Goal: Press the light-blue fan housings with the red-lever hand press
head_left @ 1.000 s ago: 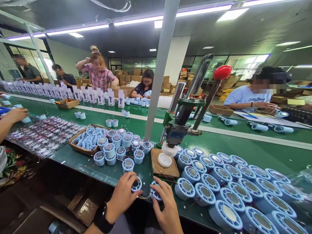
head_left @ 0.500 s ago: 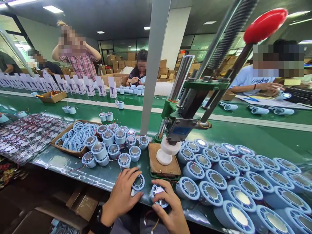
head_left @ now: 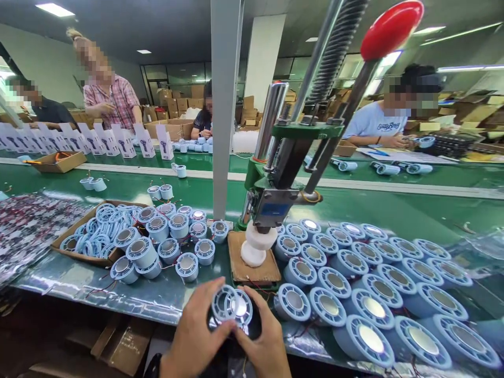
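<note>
My left hand (head_left: 202, 328) pinches a light-blue slotted ring (head_left: 221, 304) between thumb and fingers. Close on its right, my right hand (head_left: 264, 336) grips a light-blue round housing (head_left: 243, 308) with a silvery metal disc in its top. From this angle the ring overlaps the housing's left side; whether they touch, I cannot tell. Thin wires hang below the hands. Just beyond them stands a hand press (head_left: 275, 202) with a red-knobbed lever (head_left: 391, 31). Its white upper pad (head_left: 262, 237) sits over a white round block (head_left: 252, 255) on a brown board (head_left: 236, 262).
Many similar housings (head_left: 328, 304) fill the bench on the right, and a cluster (head_left: 142, 252) stands on the left. Beside that is a cardboard box (head_left: 59, 242) of loose rings. A grey post (head_left: 225, 115) rises behind. Co-workers sit and stand across the green table (head_left: 189, 184).
My hands have come together in front of the press. The left now lifts a ring beside the housing in my right hand. The whole view has shifted, with the press farther left.
</note>
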Motion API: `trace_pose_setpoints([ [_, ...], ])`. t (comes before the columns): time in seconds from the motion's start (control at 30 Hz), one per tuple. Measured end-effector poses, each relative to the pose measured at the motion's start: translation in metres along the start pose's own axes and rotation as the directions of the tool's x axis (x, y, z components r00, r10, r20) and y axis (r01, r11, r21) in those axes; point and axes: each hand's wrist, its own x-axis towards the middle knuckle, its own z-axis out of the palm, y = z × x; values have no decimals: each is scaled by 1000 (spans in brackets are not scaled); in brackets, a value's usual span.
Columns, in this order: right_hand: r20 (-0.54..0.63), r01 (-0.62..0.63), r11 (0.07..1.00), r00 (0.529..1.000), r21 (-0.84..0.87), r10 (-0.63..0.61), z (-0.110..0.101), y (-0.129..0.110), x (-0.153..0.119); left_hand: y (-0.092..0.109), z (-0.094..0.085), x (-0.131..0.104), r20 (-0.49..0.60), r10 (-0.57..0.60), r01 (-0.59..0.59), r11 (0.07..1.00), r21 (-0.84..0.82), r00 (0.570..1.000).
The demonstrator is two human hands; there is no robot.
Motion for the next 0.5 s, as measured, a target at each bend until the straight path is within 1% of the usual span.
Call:
trace_pose_setpoints([
  [0.07, -47, 21, 1000, 999, -9, -21, 5, -2, 1, 14, 1, 3, 91, 94, -94, 996, -3, 991],
  [0.13, -77, 26, 999, 997, -31, -28, 9, -1, 0, 24, 4, 7, 120, 108, -109, 994, 4, 987],
  [0.2, -92, 22, 998, 995, -57, -27, 12, 0, -2, 29, 8, 9, 108, 80, -80, 997, 2, 991],
  [0.3, -120, 11, 997, 993, -80, -20, 15, 1, -3, 32, 14, 9, 50, 24, -23, 999, -22, 998],
  [0.4, -136, -5, 995, 991, -95, -8, 20, -1, -3, 34, 20, 8, -8, -84, 83, 995, -63, 996],
  [0.5, -99, 4, 993, 995, -116, -16, 24, 0, -7, 31, 29, 4, -23, -159, 155, 981, -117, 987],
])
